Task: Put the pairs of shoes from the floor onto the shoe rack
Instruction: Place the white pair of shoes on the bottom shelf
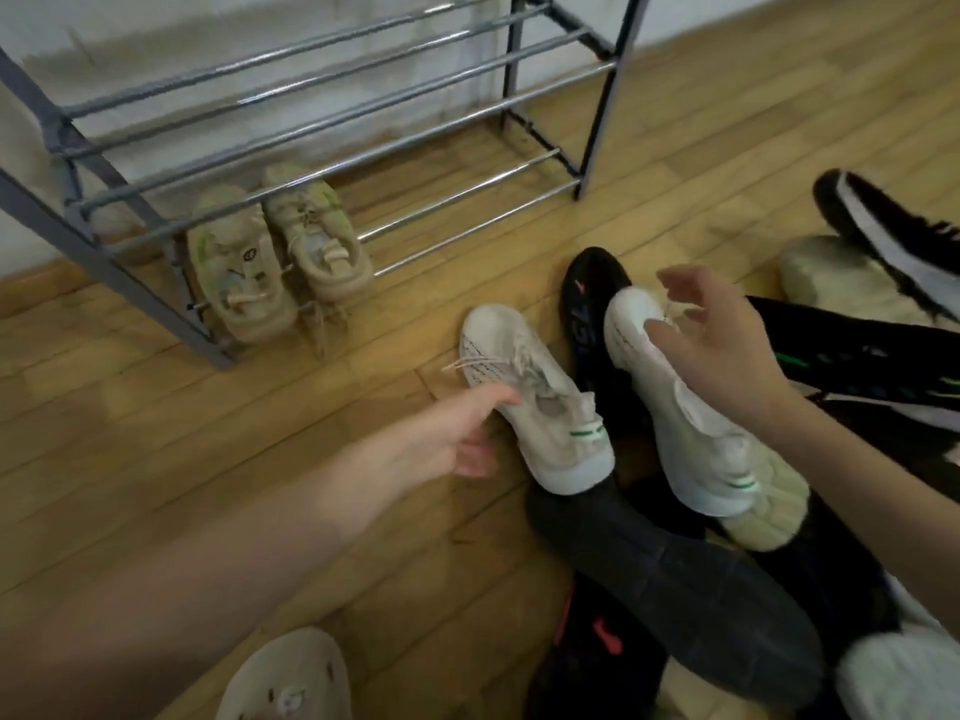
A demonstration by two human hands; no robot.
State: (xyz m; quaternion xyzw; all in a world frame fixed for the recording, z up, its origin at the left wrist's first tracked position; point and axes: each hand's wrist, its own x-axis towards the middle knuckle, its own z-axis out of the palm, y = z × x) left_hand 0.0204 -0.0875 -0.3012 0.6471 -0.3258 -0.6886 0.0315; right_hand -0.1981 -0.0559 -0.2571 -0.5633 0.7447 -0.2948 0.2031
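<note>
Two white knit sneakers with green heel stripes lie on the wood floor. My left hand (pixel 467 433) pinches the side of the left white sneaker (pixel 540 402) near its opening. My right hand (pixel 727 345) hovers over the laces of the right white sneaker (pixel 691 423), fingers spread and just touching it. The grey metal shoe rack (pixel 311 111) stands at the back left. On its bottom tier sits a pair of beige sneakers (pixel 275 257), toes toward the wall.
A heap of shoes fills the right and lower right: a black sneaker (pixel 592 324) between the white ones, a dark grey shoe (pixel 670 579), a black-and-white shoe (pixel 893 236), a beige shoe (pixel 831 278). A white clog (pixel 291 678) lies at the bottom.
</note>
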